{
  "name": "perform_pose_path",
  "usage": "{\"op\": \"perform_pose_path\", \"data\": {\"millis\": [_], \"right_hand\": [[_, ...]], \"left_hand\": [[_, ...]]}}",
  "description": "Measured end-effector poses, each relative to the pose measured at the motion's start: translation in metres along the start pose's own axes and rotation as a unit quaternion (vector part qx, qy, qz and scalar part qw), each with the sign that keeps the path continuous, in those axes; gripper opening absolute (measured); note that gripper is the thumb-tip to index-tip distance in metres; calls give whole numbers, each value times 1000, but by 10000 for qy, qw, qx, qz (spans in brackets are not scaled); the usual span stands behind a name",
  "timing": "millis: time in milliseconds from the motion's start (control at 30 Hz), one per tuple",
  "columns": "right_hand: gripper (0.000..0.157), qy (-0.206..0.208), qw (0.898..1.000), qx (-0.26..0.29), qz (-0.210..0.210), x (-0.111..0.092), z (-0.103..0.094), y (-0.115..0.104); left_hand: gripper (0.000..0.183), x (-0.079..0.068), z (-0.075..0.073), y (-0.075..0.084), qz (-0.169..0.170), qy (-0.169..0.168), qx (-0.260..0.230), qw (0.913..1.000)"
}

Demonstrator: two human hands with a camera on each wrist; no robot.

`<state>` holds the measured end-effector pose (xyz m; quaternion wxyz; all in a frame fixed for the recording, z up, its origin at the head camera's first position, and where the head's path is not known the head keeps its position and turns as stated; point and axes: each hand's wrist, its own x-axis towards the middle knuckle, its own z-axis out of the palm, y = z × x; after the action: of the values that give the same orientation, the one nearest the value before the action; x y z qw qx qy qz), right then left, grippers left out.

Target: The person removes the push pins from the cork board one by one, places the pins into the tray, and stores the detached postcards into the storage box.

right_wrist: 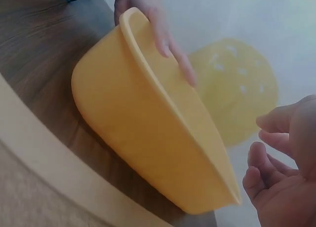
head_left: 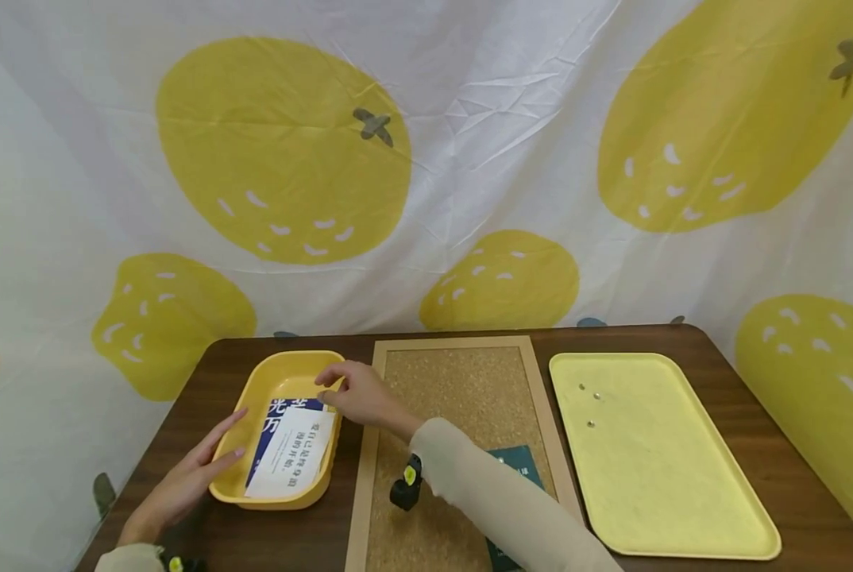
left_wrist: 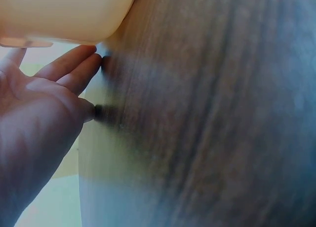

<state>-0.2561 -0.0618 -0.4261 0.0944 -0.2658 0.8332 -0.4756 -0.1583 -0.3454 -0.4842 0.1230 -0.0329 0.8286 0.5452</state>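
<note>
A yellow plastic bin stands at the left of the table. Inside lie a white card with printed characters and, partly beneath it, a dark blue card with white characters. My left hand rests at the bin's left rim, thumb and a finger reaching over it; in the left wrist view, other straight fingers lie under the bin's outer edge. Above the bin's right rim hovers my right hand, its fingers loosely bent. In the right wrist view nothing shows between those fingers.
A wood-framed cork board lies mid-table under my right forearm. A dark green booklet on it is partly covered by the sleeve. The pale yellow tray at right carries three small metallic pins. A lemon-print curtain hangs behind.
</note>
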Motion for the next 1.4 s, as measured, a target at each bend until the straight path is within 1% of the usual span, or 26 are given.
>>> {"op": "perform_pose_path", "data": {"millis": [167,300,400,633,800,900,1033,1133,1300,1400], "right_hand": [[14,-113,9996,43,-266,-4,-14,2],[14,-262,9989,69,-383,-11,-25,5],[14,-347,9984,66,-438,-18,-34,7],[14,-585,9942,96,-901,-38,-58,13],[13,-626,9922,150,-1066,-50,-74,22],[14,-621,9920,148,-1092,-56,-81,28],[13,-602,9929,86,-1026,-65,-88,35],[14,-595,9938,83,-935,-73,-94,38],[14,-545,9939,146,-949,-86,-104,44],[14,-501,9946,25,-909,-95,-110,47]], "left_hand": [[73,0,0,1,-17,36,20,10000],[74,0,0,0,-41,36,29,10000],[74,0,1,0,-51,34,38,10000],[73,-1,1,1,10,75,129,9999],[72,-1,0,2,31,86,102,9999],[73,-2,0,2,-4,75,101,9999],[74,-1,1,3,-39,45,109,9999],[73,-1,1,2,-27,33,94,9999],[73,0,2,2,12,24,75,10000],[73,0,2,1,17,15,73,10000]]}}
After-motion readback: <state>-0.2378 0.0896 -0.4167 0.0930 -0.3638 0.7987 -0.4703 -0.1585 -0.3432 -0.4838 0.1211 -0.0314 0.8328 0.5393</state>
